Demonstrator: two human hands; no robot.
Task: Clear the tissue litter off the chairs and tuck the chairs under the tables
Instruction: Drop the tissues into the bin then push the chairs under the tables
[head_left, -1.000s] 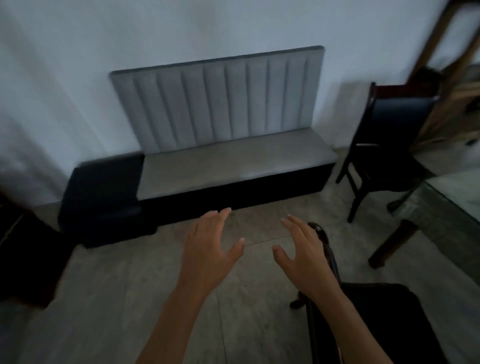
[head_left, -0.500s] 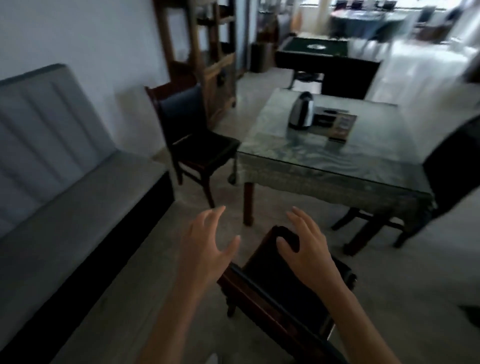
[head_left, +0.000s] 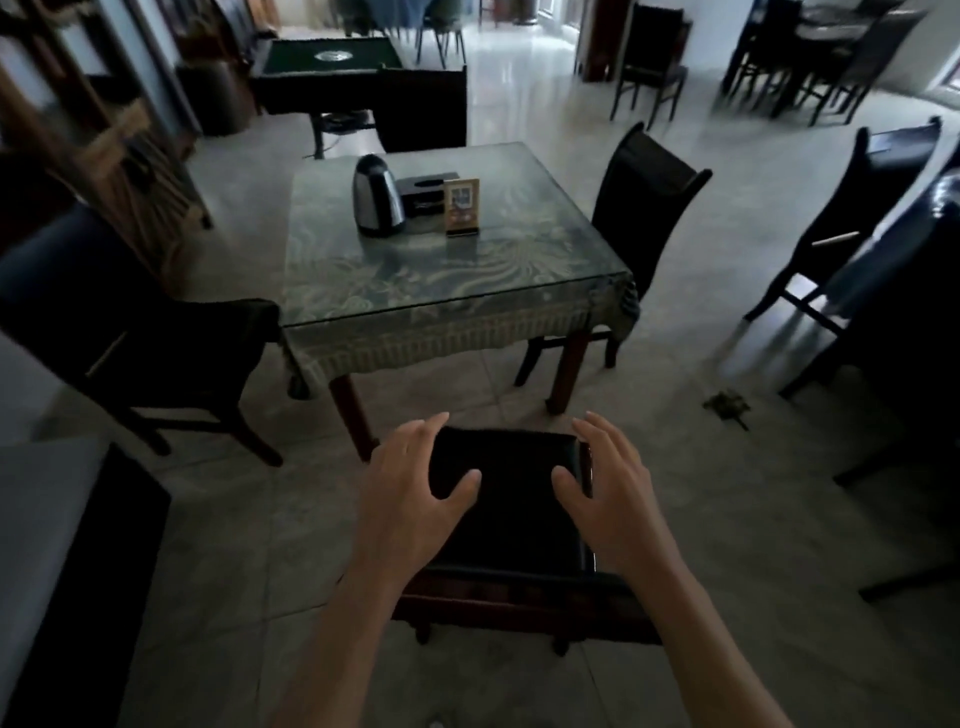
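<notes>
**Both hands spread over the near chair**

Head view: the left hand (head_left: 410, 486) and right hand (head_left: 610, 486) hover over the black seat of the near chair (head_left: 511, 512), each grip wide, fingers spread and holding nothing. This chair stands just short of the glass-topped bench (head_left: 467, 296), not tucked under. An electric kettle (head_left: 378, 196) and framed card (head_left: 461, 206) stand on the bench. Crumpled litter (head_left: 726, 406) lies on the floor to the right.

Position: head-worn, above the near chair (head_left: 511, 519).
Facing: forward and down, toward the glass-topped table (head_left: 452, 280).
Nearness: close over both forearms.
Views: one only.
</notes>
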